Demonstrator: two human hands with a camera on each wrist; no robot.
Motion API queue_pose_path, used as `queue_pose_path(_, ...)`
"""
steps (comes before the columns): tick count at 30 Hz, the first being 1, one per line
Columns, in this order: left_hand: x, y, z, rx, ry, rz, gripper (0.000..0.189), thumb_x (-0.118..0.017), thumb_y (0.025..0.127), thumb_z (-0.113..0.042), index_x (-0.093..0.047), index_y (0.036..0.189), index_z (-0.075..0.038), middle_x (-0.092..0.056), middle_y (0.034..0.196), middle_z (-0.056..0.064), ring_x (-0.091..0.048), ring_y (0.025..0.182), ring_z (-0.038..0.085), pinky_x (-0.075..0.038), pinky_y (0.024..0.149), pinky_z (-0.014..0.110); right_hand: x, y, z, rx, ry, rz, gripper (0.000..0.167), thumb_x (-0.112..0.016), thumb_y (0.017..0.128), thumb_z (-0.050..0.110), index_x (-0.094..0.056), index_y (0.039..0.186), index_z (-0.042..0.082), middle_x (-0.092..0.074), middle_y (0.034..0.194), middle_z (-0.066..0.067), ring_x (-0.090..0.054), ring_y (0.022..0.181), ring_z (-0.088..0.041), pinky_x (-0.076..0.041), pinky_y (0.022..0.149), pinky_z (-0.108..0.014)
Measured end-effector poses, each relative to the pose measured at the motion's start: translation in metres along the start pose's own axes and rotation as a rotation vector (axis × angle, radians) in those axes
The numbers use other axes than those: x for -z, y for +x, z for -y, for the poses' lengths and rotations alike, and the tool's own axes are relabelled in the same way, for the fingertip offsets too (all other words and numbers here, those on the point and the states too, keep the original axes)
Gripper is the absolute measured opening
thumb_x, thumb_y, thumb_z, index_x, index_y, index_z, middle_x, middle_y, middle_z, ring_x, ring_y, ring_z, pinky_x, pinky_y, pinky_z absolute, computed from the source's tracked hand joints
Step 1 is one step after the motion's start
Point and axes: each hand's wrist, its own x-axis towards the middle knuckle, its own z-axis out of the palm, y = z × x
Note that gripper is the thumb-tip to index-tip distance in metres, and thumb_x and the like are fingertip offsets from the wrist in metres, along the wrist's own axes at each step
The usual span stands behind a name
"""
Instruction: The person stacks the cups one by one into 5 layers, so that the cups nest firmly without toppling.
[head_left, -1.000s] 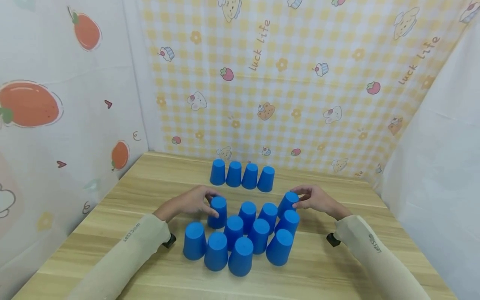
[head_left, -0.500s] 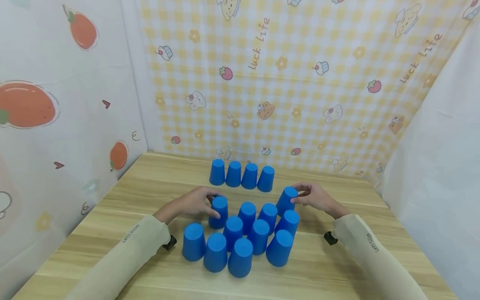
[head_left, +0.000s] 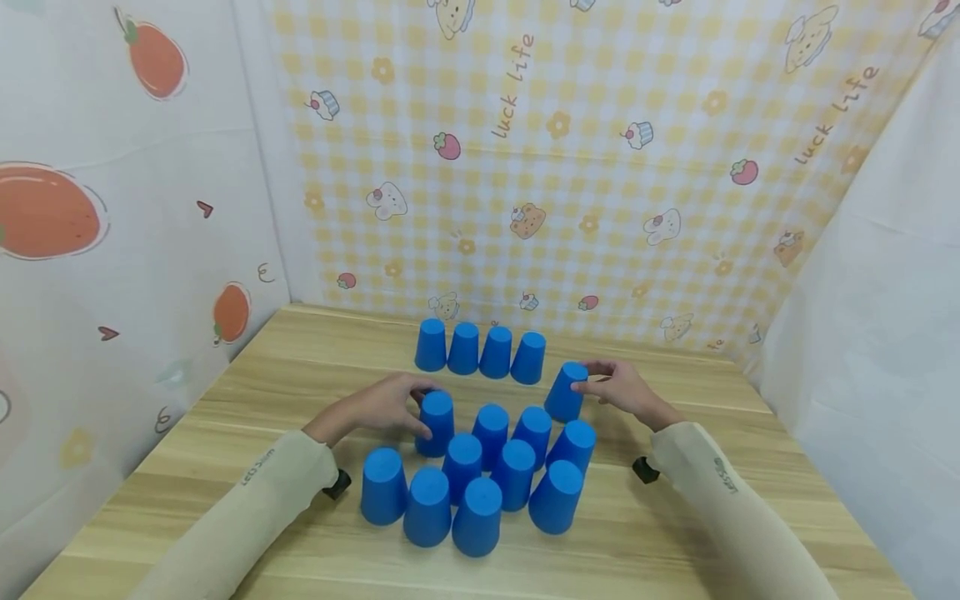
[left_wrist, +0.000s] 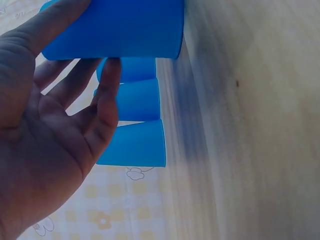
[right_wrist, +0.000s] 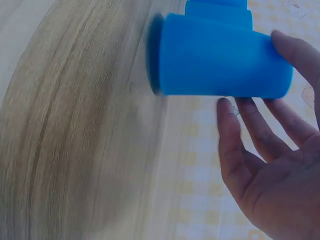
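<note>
In the head view my right hand (head_left: 621,388) grips an upside-down blue cup (head_left: 566,393) between thumb and fingers, right of the back row. In the right wrist view the thumb lies on one side of this cup (right_wrist: 225,60), fingertips on another; whether its rim touches the table I cannot tell. My left hand (head_left: 386,410) holds another upturned blue cup (head_left: 437,423), thumb on the near side and fingers partly hidden behind. The left wrist view shows this cup (left_wrist: 120,30) between thumb and fingers, with several cups beyond.
A row of blue cups (head_left: 480,350) stands upside down at the back of the wooden table (head_left: 300,350). Several more upturned cups (head_left: 477,517) stand close together in front, between the forearms. A checked cloth (head_left: 555,183) hangs behind the table.
My right hand has carried its cup away from the front cluster, back and slightly left towards the back row. My left hand stays at its cup with little movement.
</note>
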Motion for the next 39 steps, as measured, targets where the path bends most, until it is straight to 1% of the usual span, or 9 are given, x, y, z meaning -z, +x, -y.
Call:
queue_pose_path(5,0.0,-0.001,0.001,0.007,0.005,-0.074,0.06,-0.085,0.08,-0.027,-0.058,0.132,-0.013,-0.065,0.12,0.001,-0.06,0.11,0.022,-0.048,0.097,0.052,-0.002,0.008,0.001,-0.008,0.03,-0.058,0.064,-0.075,0.088,0.042,-0.055,0.137,0.006,-0.058,0.135,-0.019,-0.063,0.11,-0.034,-0.056,0.082,-0.049)
queue_pose_path(8,0.0,-0.001,0.001,0.004,0.008,-0.112,0.056,-0.084,0.08,-0.027,-0.059,0.129,-0.014,-0.064,0.117,0.0,-0.059,0.108,0.022,-0.049,0.095,0.051,-0.004,0.012,0.003,-0.024,0.03,-0.093,0.065,-0.075,0.087,0.044,-0.056,0.136,0.007,-0.057,0.135,-0.019,-0.061,0.111,-0.034,-0.056,0.081,-0.049)
queue_pose_path(12,0.0,-0.001,0.002,-0.002,0.006,-0.144,0.055,-0.084,0.081,-0.027,-0.059,0.128,-0.015,-0.064,0.116,-0.001,-0.058,0.107,0.021,-0.051,0.091,0.048,-0.006,0.018,0.004,-0.016,0.013,-0.111,0.064,-0.073,0.088,0.044,-0.055,0.136,0.005,-0.057,0.136,-0.021,-0.059,0.113,-0.036,-0.056,0.083,-0.05)
queue_pose_path(17,-0.001,-0.001,0.004,-0.028,-0.013,-0.151,0.056,-0.083,0.082,-0.028,-0.058,0.131,-0.015,-0.063,0.119,0.0,-0.058,0.107,0.023,-0.052,0.09,0.048,-0.009,0.025,0.005,-0.03,0.023,-0.144,0.058,-0.073,0.09,0.041,-0.058,0.132,0.005,-0.061,0.13,-0.02,-0.06,0.106,-0.034,-0.055,0.081,-0.05)
queue_pose_path(22,-0.002,-0.001,0.004,-0.017,-0.025,-0.185,0.058,-0.082,0.083,-0.029,-0.057,0.134,-0.015,-0.063,0.121,0.002,-0.058,0.109,0.024,-0.052,0.089,0.05,-0.009,0.031,0.005,-0.051,0.041,-0.164,0.061,-0.073,0.09,0.039,-0.055,0.136,0.004,-0.06,0.129,-0.02,-0.06,0.106,-0.033,-0.055,0.081,-0.049)
queue_pose_path(24,-0.002,-0.001,0.006,-0.012,-0.018,-0.206,0.059,-0.082,0.083,-0.029,-0.056,0.135,-0.015,-0.063,0.121,0.002,-0.058,0.108,0.024,-0.052,0.089,0.05,-0.009,0.034,0.006,-0.048,0.043,-0.173,0.062,-0.073,0.09,0.039,-0.054,0.137,0.004,-0.06,0.13,-0.021,-0.06,0.107,-0.034,-0.055,0.082,-0.05)
queue_pose_path(29,-0.003,0.0,0.009,-0.013,0.0,-0.233,0.06,-0.081,0.084,-0.029,-0.056,0.136,-0.014,-0.064,0.121,0.001,-0.06,0.106,0.022,-0.053,0.088,0.048,-0.009,0.038,0.01,-0.013,0.037,-0.182,0.06,-0.074,0.09,0.034,-0.054,0.137,0.002,-0.059,0.131,-0.024,-0.062,0.106,-0.038,-0.054,0.083,-0.055)
queue_pose_path(34,-0.003,0.001,0.008,-0.004,-0.009,-0.241,0.061,-0.081,0.084,-0.03,-0.056,0.137,-0.014,-0.064,0.122,0.001,-0.061,0.106,0.022,-0.053,0.088,0.048,-0.01,0.042,0.011,-0.002,0.031,-0.18,0.058,-0.073,0.091,0.032,-0.055,0.136,0.002,-0.059,0.132,-0.025,-0.063,0.108,-0.039,-0.054,0.083,-0.057)
queue_pose_path(39,-0.003,0.003,0.005,0.005,-0.024,-0.232,0.06,-0.081,0.084,-0.029,-0.056,0.137,-0.013,-0.064,0.123,0.002,-0.061,0.107,0.023,-0.053,0.089,0.047,-0.011,0.043,0.01,-0.002,0.023,-0.182,0.056,-0.073,0.091,0.031,-0.056,0.134,0.0,-0.059,0.131,-0.026,-0.063,0.108,-0.039,-0.055,0.081,-0.055)
